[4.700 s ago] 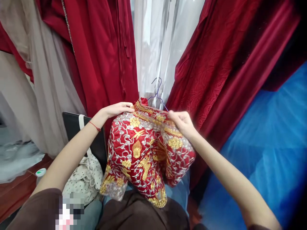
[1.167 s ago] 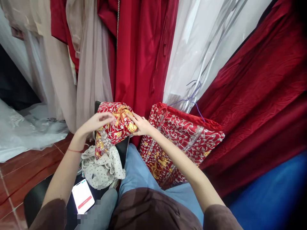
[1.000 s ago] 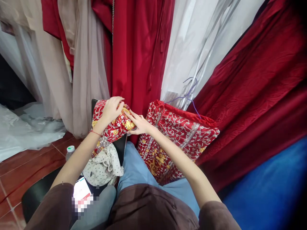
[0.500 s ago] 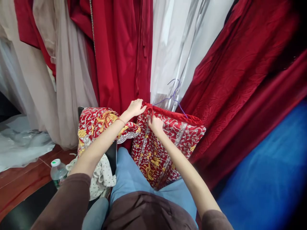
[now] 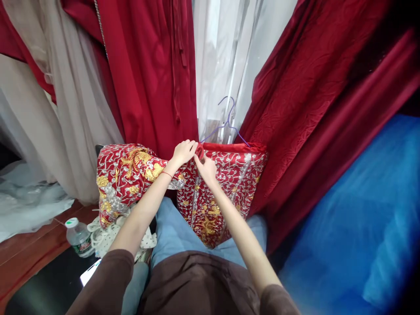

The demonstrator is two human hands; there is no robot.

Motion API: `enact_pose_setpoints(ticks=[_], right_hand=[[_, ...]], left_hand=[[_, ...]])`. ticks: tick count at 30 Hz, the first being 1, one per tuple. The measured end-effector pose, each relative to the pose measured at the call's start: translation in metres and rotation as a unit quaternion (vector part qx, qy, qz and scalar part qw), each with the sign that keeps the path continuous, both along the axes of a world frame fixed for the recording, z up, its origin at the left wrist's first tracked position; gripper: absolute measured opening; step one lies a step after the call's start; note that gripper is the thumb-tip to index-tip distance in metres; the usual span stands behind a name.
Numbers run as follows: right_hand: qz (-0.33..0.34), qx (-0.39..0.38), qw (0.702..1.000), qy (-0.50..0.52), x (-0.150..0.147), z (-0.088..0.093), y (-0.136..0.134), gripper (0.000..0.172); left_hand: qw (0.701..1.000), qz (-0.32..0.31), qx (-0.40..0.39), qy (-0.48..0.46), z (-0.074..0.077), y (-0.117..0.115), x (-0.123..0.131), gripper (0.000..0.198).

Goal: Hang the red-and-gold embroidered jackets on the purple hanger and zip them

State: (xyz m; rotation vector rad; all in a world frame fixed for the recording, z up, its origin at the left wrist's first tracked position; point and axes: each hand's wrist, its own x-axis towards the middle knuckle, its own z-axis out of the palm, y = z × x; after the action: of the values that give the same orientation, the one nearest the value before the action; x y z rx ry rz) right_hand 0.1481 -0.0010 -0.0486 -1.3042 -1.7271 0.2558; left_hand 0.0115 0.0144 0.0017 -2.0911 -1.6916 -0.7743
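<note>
A red skirt with silver and gold embroidery (image 5: 226,175) hangs in front of my knees on a purple wire hanger (image 5: 229,119). Its plain red waistband (image 5: 236,148) runs along the top. My left hand (image 5: 185,152) is closed at the waistband's left corner, its fingertips hidden against the cloth. Just right of it, my right hand (image 5: 207,169) pinches a red tie (image 5: 199,151) at the same corner. The two hands nearly touch. Beside my left forearm lies a matching embroidered garment (image 5: 121,175), draped over a dark support.
Long red gowns (image 5: 147,78) and white fabric (image 5: 213,57) hang behind. At left stand a plastic bottle (image 5: 78,236), a dotted white cloth (image 5: 105,238) and a phone-like white object (image 5: 89,272) on a black surface (image 5: 42,284). Blue fabric (image 5: 348,227) spreads at right.
My right hand has come up closer to my left hand, and the red tie now bunches between them. The skirt and surroundings have shifted left in view as the camera turned.
</note>
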Motion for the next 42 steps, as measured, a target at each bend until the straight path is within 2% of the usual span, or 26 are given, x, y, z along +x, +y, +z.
enact_pose_setpoints(ticks=[2, 4, 6, 8, 10, 15, 17, 19, 20, 22, 24, 26, 28, 31, 34, 37, 40, 42], right_hand=[[0.045, 0.014, 0.995, 0.086, -0.005, -0.012, -0.007, 0.047], [0.105, -0.004, 0.981, 0.161, -0.004, -0.026, -0.013, 0.049], [0.156, -0.036, 0.967, 0.197, 0.004, -0.04, -0.018, 0.051], [0.165, -0.041, 0.967, 0.192, 0.016, -0.049, -0.021, 0.05], [0.13, -0.015, 0.976, 0.175, 0.031, -0.051, -0.022, 0.05], [-0.008, 0.015, 0.992, 0.125, 0.061, -0.038, -0.017, 0.05], [-0.024, 0.013, 0.987, 0.16, 0.073, -0.04, -0.012, 0.049], [-0.017, 0.0, 0.964, 0.264, 0.089, -0.05, -0.006, 0.047], [-0.017, -0.009, 0.944, 0.329, 0.099, -0.058, -0.002, 0.046], [-0.047, -0.014, 0.895, 0.442, 0.119, -0.074, 0.005, 0.044], [-0.089, -0.009, 0.86, 0.502, 0.136, -0.09, 0.009, 0.042], [-0.112, -0.006, 0.857, 0.503, 0.145, -0.1, 0.01, 0.043], [-0.119, -0.006, 0.881, 0.458, 0.143, -0.103, 0.007, 0.046], [-0.127, 0.025, 0.929, 0.346, 0.127, -0.095, 0.002, 0.047], [-0.119, 0.08, 0.964, 0.222, 0.105, -0.072, -0.002, 0.038], [-0.032, 0.119, 0.984, 0.126, 0.082, -0.039, -0.008, 0.033], [0.092, 0.137, 0.986, 0.017, 0.06, -0.008, -0.015, 0.042], [0.094, 0.135, 0.984, -0.07, 0.048, 0.008, -0.02, 0.049]], left_hand=[[1.0, 0.005, 0.011, 0.001, 0.0, -0.009, 0.005, 0.045], [0.999, 0.015, 0.029, 0.006, -0.001, -0.014, 0.01, 0.046], [0.999, 0.025, 0.043, 0.009, -0.003, -0.017, 0.014, 0.046], [0.998, 0.032, 0.05, 0.007, -0.006, -0.017, 0.016, 0.047], [0.998, 0.035, 0.053, 0.002, -0.008, -0.017, 0.019, 0.048], [0.998, 0.03, 0.043, -0.016, -0.008, -0.021, 0.022, 0.048], [0.999, 0.03, 0.04, -0.021, -0.008, -0.023, 0.022, 0.048], [0.998, 0.032, 0.04, -0.026, -0.008, -0.023, 0.022, 0.047], [0.998, 0.031, 0.04, -0.028, -0.008, -0.022, 0.022, 0.046], [0.998, 0.03, 0.039, -0.032, -0.009, -0.02, 0.021, 0.046], [0.998, 0.03, 0.042, -0.035, -0.01, -0.018, 0.022, 0.046], [0.998, 0.035, 0.045, -0.041, -0.011, -0.017, 0.024, 0.047], [0.996, 0.042, 0.048, -0.054, -0.011, -0.018, 0.026, 0.049], [0.995, 0.054, 0.045, -0.075, -0.009, -0.021, 0.029, 0.05], [0.994, 0.068, 0.033, -0.082, -0.006, -0.021, 0.032, 0.043], [0.994, 0.078, 0.017, -0.078, -0.003, -0.021, 0.033, 0.036], [0.996, 0.069, 0.001, -0.061, -0.001, -0.024, 0.031, 0.035], [0.997, 0.057, -0.014, -0.04, 0.001, -0.027, 0.027, 0.039]])
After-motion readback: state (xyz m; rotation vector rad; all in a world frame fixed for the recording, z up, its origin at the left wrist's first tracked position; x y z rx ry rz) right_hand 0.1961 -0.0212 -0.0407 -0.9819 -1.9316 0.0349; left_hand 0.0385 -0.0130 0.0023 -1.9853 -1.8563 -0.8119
